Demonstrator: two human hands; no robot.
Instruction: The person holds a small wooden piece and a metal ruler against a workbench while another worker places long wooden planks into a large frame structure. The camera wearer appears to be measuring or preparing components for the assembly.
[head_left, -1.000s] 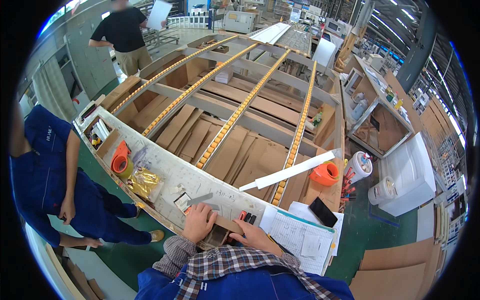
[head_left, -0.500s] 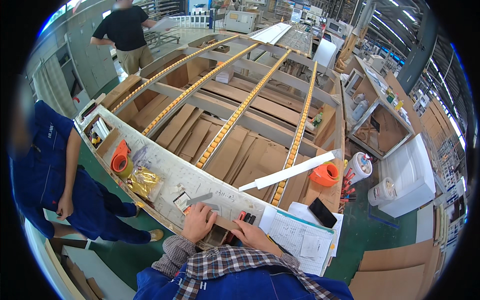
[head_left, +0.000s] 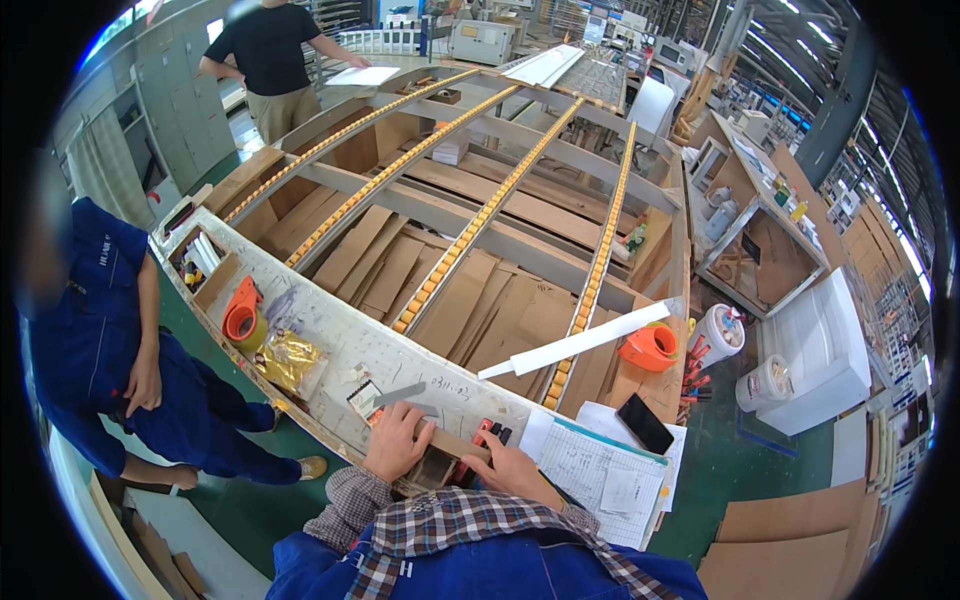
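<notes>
At the near edge of the white bench top (head_left: 335,345), my left hand (head_left: 395,442) curls its fingers over a brown strip (head_left: 452,446) that looks like wood or cardboard. My right hand (head_left: 515,470) is at the strip's right end, thumb and index finger apart, beside red and black handled tools (head_left: 488,432). Nothing shows between those fingers. Below the strip is a brown compartment (head_left: 430,468), partly hidden by my hands. Just beyond my left hand lie a flat grey metal piece (head_left: 400,393) and a small printed packet (head_left: 364,400).
Roller tracks (head_left: 470,235) cross the frame beyond the bench. A white strip (head_left: 575,343) and orange tape dispenser (head_left: 650,347) lie right; papers (head_left: 600,470) and a phone (head_left: 645,424) are nearer. Another tape dispenser (head_left: 242,312) and gold packet (head_left: 288,362) lie left. A co-worker (head_left: 110,320) stands left.
My right hand has shifted off the brown strip slightly, and its thumb and index finger have parted. The left hand stays put. The far person has lowered a white sheet; the near co-worker's arms have moved.
</notes>
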